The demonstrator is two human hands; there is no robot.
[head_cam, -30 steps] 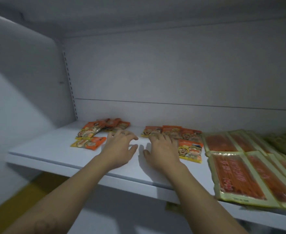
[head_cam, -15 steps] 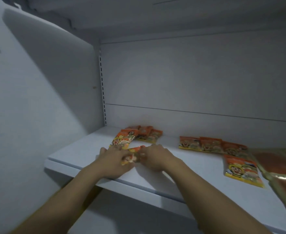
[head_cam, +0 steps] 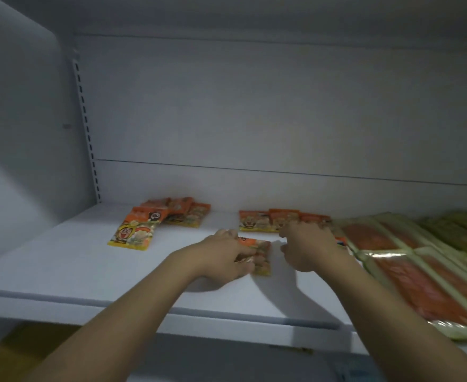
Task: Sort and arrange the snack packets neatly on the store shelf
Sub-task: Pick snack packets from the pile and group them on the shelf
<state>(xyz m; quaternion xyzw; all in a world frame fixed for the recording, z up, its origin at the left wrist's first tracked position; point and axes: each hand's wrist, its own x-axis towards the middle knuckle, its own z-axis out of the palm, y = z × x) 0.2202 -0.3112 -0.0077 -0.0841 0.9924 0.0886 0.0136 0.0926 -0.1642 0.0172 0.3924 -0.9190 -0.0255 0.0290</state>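
Gripping small orange packet (head_cam: 261,256) in left hand (head_cam: 224,257), fingers curled round its left edge, packet low on white shelf (head_cam: 61,271), mid-front. Right hand (head_cam: 309,246) just beside, fingers bent over back row of packets (head_cam: 257,221); cannot tell if holding anything. Loose pile of packets (head_cam: 171,213) back-left. Long red packs (head_cam: 408,279) lined up far right.

Open shelf (head_cam: 61,271) runs from 7 to 9 o'clock of the left hand (head_cam: 221,257). Loose packets (head_cam: 134,231) crowd 10 o'clock, a back row (head_cam: 265,220) bars 1 o'clock, a single packet (head_cam: 264,256) sits under its fingers, and flat packs (head_cam: 419,277) wall off 3 o'clock.
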